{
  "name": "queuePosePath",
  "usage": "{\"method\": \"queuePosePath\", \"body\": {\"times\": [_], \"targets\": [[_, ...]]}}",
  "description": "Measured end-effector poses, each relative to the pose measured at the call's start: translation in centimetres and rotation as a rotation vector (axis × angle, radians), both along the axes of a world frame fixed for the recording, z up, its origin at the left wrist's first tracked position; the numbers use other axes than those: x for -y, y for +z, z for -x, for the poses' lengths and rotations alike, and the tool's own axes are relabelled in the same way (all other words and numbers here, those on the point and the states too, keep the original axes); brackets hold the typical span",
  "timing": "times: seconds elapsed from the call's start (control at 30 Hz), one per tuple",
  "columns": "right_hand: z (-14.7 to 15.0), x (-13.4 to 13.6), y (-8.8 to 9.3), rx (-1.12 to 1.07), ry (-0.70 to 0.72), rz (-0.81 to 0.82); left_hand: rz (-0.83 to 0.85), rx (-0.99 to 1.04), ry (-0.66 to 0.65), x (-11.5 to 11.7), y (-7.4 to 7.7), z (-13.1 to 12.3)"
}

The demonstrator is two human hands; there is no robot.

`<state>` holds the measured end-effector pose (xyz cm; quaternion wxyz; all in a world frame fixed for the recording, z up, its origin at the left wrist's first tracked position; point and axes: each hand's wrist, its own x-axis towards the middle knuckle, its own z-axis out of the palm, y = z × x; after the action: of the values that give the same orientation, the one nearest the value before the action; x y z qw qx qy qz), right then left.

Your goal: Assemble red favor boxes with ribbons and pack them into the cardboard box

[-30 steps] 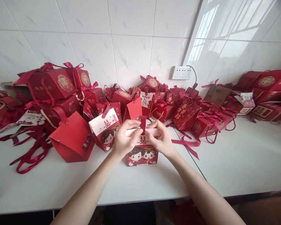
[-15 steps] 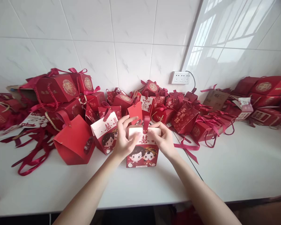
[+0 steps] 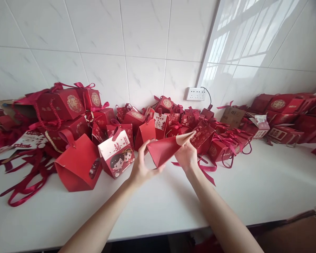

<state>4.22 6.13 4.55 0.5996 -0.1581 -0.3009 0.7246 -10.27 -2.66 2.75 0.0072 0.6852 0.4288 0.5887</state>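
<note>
Above the table, a red paper gift box (image 3: pixel 163 150) lies tipped on its side between my hands, its plain red triangular side facing me and its pale top edge pointing right. My left hand (image 3: pixel 141 164) grips the wide base end, thumb below and fingers above. My right hand (image 3: pixel 187 155) holds the narrow top end from underneath; some of its fingers are hidden behind the box. Just left of my left hand stands a similar gift box (image 3: pixel 117 153) with a cartoon couple and a ribbon loop. Beside that sits a plain red box (image 3: pixel 77 161) with a ribbon handle.
Many red boxes (image 3: pixel 60 105) are heaped along the tiled wall, with another stack (image 3: pixel 284 105) at the right. Loose ribbons (image 3: pixel 28 189) lie at the left. A power strip (image 3: pixel 195 93) is on the wall. A cardboard box (image 3: pixel 297 235) stands at lower right.
The box has been lifted off the table and tipped over, its top swinging to the right. My left hand has shifted to its base, and my right hand has turned palm up.
</note>
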Motion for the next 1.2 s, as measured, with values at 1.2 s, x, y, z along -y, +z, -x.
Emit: {"method": "queuePosePath", "body": {"times": [1.2], "targets": [[1.3, 0.9, -1.1, 0.245, 0.154, 0.108, 0.165, 0.418, 0.085, 0.1, 1.6, 0.6]]}}
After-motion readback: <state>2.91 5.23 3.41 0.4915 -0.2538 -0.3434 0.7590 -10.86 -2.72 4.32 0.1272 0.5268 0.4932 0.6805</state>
